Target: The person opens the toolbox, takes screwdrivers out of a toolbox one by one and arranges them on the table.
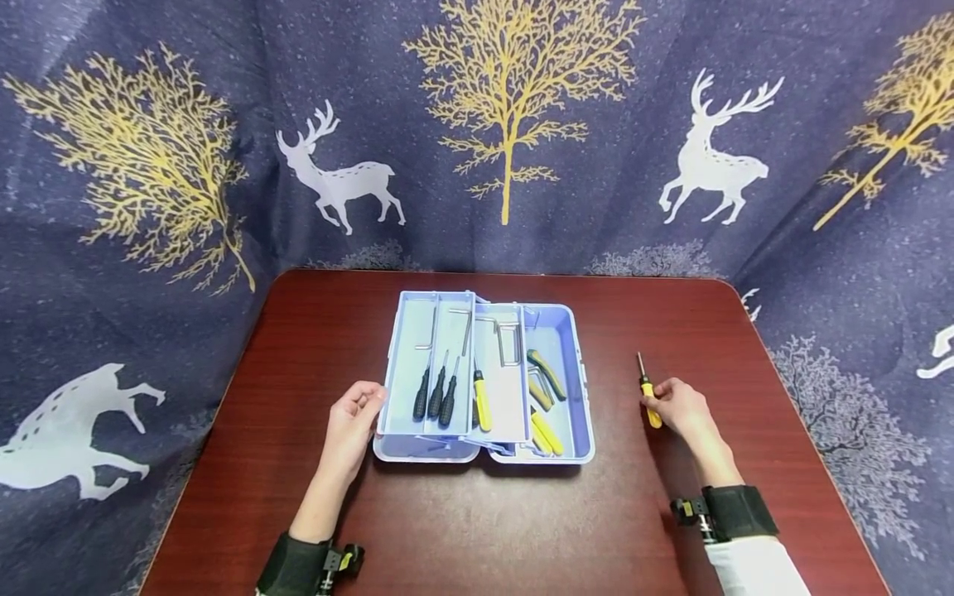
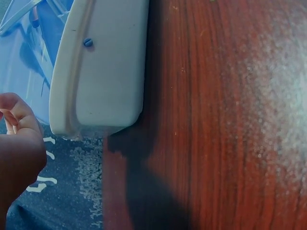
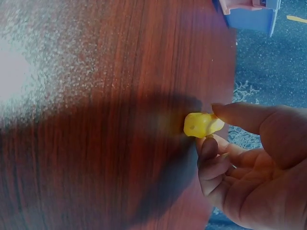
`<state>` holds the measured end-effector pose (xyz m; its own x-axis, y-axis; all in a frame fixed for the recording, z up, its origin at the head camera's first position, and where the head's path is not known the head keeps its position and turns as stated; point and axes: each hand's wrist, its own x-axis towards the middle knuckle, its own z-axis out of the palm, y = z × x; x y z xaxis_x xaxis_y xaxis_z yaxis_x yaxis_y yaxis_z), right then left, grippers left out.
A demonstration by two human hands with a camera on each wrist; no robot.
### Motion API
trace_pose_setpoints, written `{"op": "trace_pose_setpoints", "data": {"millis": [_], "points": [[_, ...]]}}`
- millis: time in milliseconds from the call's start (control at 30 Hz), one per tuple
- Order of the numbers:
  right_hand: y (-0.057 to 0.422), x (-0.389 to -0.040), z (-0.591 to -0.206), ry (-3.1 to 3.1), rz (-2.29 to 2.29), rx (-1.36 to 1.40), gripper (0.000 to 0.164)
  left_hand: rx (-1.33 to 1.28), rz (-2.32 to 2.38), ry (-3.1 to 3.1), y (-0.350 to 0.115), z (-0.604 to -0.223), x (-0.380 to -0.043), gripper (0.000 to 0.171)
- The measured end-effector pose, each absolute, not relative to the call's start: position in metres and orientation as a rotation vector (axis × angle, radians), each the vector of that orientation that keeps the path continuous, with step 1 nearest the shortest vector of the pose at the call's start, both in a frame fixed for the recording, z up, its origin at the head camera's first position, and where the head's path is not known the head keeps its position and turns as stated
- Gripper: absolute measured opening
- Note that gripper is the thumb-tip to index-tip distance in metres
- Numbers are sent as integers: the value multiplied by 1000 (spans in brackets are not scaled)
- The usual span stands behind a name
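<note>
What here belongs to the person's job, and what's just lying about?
Probably in the job:
yellow screwdriver, pinched in the right grip
blue toolbox, left grip at its edge

Apparently just lying about, inside the blue toolbox:
black-handled screwdrivers
L-shaped keys
second yellow-handled screwdriver
curved handles

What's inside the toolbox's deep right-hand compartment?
Visible in the compartment: curved green-and-yellow handles, thin metal between them too small to identify, and yellow handles near the front. The tray overhangs its left side, hiding anything underneath.
</note>
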<state>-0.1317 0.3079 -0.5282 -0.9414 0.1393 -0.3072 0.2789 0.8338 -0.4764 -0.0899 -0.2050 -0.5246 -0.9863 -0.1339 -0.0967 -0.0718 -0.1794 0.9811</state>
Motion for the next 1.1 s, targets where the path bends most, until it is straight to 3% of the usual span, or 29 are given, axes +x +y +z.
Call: {"op": "trace_pose_setpoints", "data": {"millis": [333, 600, 800, 1100], "points": [[309, -132, -526, 2767, -792, 339, 40, 274, -2360, -1992, -205, -522, -90, 9], [292, -128, -505, 2932, -868, 274, 32, 279, -2360, -2001, -204, -523, -89, 9], [245, -137, -470, 3071, -1030, 65, 21, 262, -2372, -1971, -204, -524, -89, 10], [134, -153, -420, 2928, -1065, -536, 11, 253, -2349, -1981, -204, -524, -88, 8]]}}
